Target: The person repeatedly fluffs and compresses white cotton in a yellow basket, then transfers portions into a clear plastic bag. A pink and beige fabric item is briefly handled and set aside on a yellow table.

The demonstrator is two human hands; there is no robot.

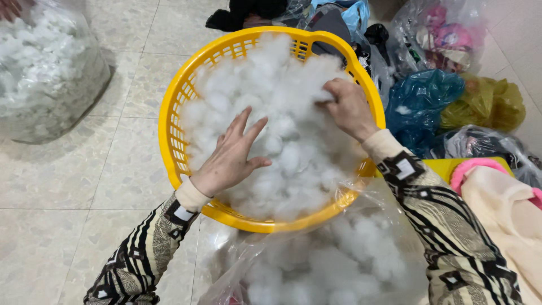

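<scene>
The left hand [230,157] lies spread flat on white stuffing [282,152] filling a yellow basket [169,121], while the right hand [349,107] pinches a tuft.

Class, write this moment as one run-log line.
left hand: open, flat on white stuffing | right hand: gripping stuffing | yellow basket: on floor

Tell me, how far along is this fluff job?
Done: the yellow basket is already heaped with white fluff. In hand: the left hand lies flat and open on the heap, and the right hand pinches a tuft. Left: a clear bag below the basket holds more fluff, as does another bag at top left.
</scene>
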